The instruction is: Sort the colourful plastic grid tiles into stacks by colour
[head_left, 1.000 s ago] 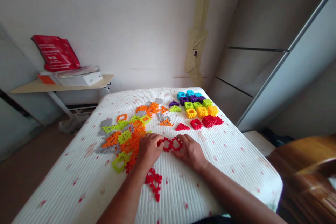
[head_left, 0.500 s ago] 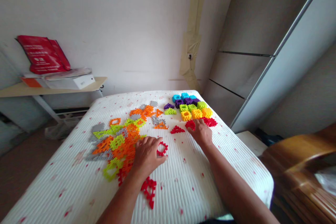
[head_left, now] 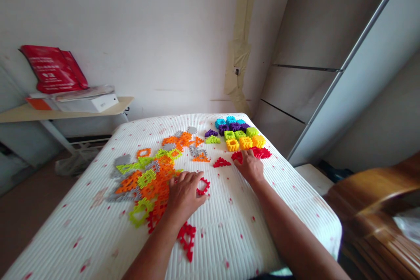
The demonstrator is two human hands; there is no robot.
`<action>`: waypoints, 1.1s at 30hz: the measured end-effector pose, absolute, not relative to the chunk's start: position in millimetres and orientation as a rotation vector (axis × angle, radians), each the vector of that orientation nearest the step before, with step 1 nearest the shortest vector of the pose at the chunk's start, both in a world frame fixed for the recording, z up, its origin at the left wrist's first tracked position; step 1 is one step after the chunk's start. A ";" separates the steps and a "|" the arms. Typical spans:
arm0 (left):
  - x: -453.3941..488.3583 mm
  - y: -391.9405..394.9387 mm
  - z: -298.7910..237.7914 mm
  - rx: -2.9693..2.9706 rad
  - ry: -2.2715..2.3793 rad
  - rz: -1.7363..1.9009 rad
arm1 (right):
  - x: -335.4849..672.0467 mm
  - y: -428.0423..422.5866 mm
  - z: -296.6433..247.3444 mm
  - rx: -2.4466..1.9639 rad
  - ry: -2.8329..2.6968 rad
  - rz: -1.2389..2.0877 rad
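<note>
My left hand (head_left: 186, 193) is beside the right edge of a mixed pile of plastic interlocking pieces. Its thumb and index finger are round a red square frame piece (head_left: 205, 187). My right hand (head_left: 250, 168) reaches to the front of the sorted rows, its fingers curled at a red block (head_left: 236, 156); they partly hide it. More red blocks (head_left: 262, 152) lie just right of those fingers. Behind them stand yellow blocks (head_left: 246, 142), then green, purple and blue rows. A red triangle piece (head_left: 222, 162) lies flat to the left of my right hand.
Orange, grey and green flat pieces (head_left: 157, 179) are heaped on the quilted white bed cover (head_left: 82, 210). Red triangles (head_left: 187, 240) lie near my left forearm. A side table (head_left: 19, 113) with a red bag (head_left: 52, 68) stands left; a wardrobe (head_left: 302, 52) rises right.
Very little differs. Both hands have shifted only slightly, and the pieces lie where they were.
</note>
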State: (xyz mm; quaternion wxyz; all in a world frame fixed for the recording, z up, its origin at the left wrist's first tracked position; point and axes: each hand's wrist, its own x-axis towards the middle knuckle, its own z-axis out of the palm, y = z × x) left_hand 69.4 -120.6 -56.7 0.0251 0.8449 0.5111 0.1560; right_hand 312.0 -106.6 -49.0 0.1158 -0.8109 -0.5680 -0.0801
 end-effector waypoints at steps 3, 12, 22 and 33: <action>69.8 -120.5 -56.6 2.604 1.581 0.475 | 311.8 -106.4 -49.3 -2.380 -1.669 -0.230; 69.8 -120.0 -54.5 2.589 1.559 0.473 | 307.4 -112.5 -43.8 -2.257 -1.641 -0.358; 68.9 -120.0 -50.5 2.543 1.557 0.437 | 265.8 -131.6 -60.8 -1.496 -2.120 0.168; 43.5 -99.1 -55.9 2.372 1.519 0.595 | 230.1 -140.9 -54.2 -1.579 -2.356 0.125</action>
